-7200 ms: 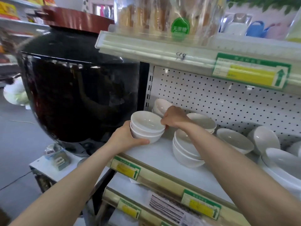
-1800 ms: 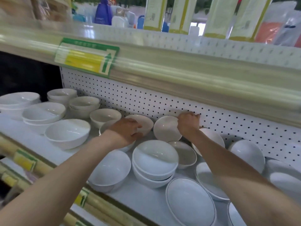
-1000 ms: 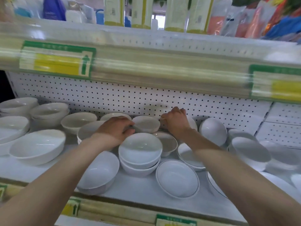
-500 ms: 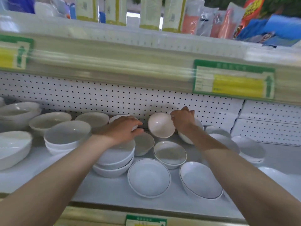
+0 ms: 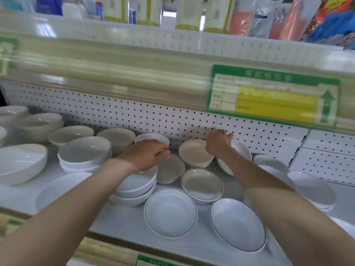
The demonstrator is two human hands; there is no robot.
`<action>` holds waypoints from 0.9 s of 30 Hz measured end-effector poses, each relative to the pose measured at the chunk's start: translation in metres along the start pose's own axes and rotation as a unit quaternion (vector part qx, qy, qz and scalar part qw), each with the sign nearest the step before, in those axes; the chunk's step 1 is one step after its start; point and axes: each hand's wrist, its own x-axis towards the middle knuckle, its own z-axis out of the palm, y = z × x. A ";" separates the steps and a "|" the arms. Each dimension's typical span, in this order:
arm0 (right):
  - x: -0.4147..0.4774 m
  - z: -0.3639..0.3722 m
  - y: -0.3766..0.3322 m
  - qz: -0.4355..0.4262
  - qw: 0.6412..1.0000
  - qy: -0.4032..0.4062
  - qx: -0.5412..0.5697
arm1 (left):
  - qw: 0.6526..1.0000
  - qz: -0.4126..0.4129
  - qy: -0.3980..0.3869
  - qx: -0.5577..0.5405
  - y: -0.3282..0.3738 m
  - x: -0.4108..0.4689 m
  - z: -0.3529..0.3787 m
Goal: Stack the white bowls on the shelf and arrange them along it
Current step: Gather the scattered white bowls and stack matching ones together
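The white shelf (image 5: 124, 219) runs the full width, backed by a pegboard (image 5: 119, 114). A green and yellow label (image 5: 272, 96) hangs on the shelf edge above. Bowls stand all along the shelf, from a big bowl (image 5: 21, 162) at far left to loose ones at far right.

Left of centre there is a stack (image 5: 84, 154) of 2 bowls. A second stack of 2 (image 5: 134, 191) sits just under the left wrist. 3 dark-rimmed dishes (image 5: 171, 212) lie in front, near the shelf edge.

At the back, a tilted bowl (image 5: 193, 153) faces the camera. Behind the right arm, another bowl (image 5: 240, 152) leans on the pegboard.

The right hand (image 5: 218, 144) grips the tilted bowl's right rim, fingers curled over it.

The left hand (image 5: 145, 154) has its fingers bent down at the far rim of a small bowl (image 5: 171, 170), which stands upright beside the second stack. The thumb is hidden, so I cannot tell whether it pinches that rim.
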 end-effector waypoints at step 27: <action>-0.019 -0.009 0.172 0.034 0.994 0.013 0.106 | 0.989 0.086 -0.054 0.110 0.108 0.055 0.040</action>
